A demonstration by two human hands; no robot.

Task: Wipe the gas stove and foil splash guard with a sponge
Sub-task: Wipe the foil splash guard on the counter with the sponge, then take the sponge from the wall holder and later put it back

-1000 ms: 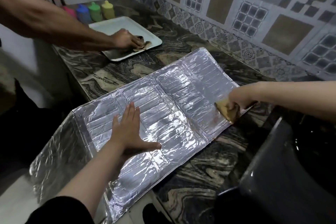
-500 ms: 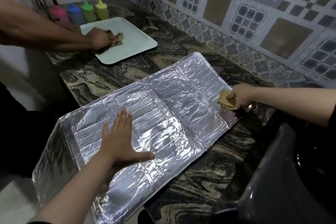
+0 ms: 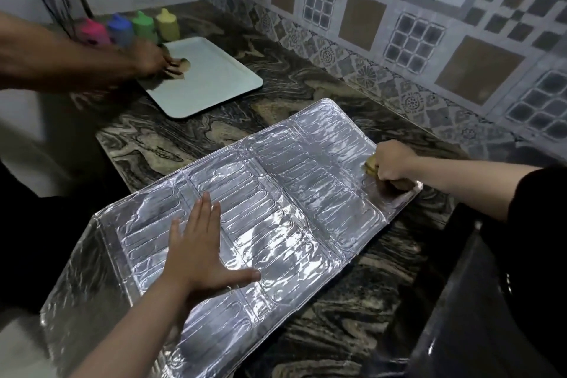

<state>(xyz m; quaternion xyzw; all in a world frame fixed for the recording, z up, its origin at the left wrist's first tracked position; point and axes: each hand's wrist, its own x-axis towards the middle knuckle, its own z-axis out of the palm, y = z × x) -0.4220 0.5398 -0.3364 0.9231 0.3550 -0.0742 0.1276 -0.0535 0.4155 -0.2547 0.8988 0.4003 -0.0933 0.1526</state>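
Observation:
The silver foil splash guard [image 3: 276,212] lies flat across the marbled counter, its left panel hanging over the counter's front edge. My left hand [image 3: 199,252] presses flat on the guard's near-left part, fingers straight and thumb spread. My right hand [image 3: 391,164] grips a yellow-brown sponge [image 3: 370,166] and holds it against the guard's right panel, near the far right corner. Most of the sponge is hidden inside my fist. A dark shape at the lower right may be the gas stove [image 3: 478,301]; I cannot tell for sure.
Another person's hand [image 3: 150,60] rubs a cloth on a white tray [image 3: 214,77] at the back left. Behind it stand several coloured bottles [image 3: 129,27]. A patterned tile wall [image 3: 399,24] runs along the counter's back. The marbled counter [image 3: 306,86] shows between tray and guard.
My right hand has slid the sponge from the guard's right edge up toward its far right corner. My left hand stays pressed on the foil. The other person's hand has moved left on the tray.

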